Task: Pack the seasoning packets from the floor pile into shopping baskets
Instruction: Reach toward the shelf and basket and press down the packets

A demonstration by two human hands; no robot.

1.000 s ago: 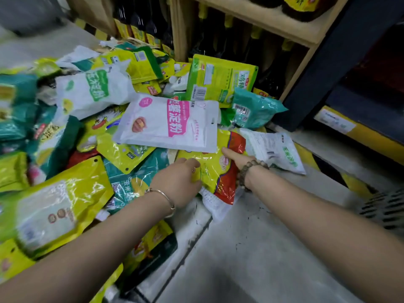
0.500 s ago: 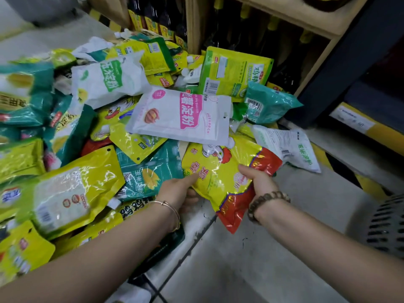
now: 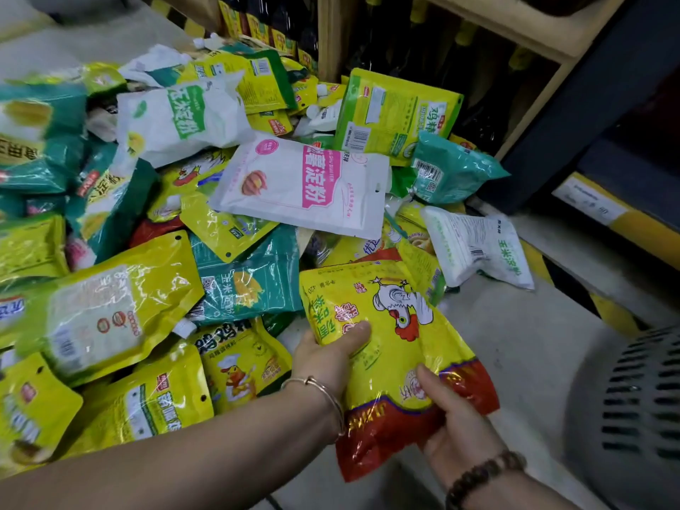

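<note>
I am gripping the rooster-printed packet point(image 3: 395, 347) in my left hand point(image 3: 325, 360) and right hand point(image 3: 454, 430), judging the next move a rightward carry into the grey basket point(image 3: 647, 399).

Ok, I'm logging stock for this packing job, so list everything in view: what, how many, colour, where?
chicken-print packet: one, yellow and red, in both hands at the pile's near edge
pink-label packet: one, white, atop the pile
barcoded packet: one, yellow-green, leaning at the pile's back
packet pile: many, yellow, teal and white, on the grey floor
slotted basket: one, grey, right edge, blurred
shelf: one, wooden, behind the pile
left hand: bangle on wrist, grips the chicken-print packet's left edge
right hand: beaded bracelet, grips its red end
</note>
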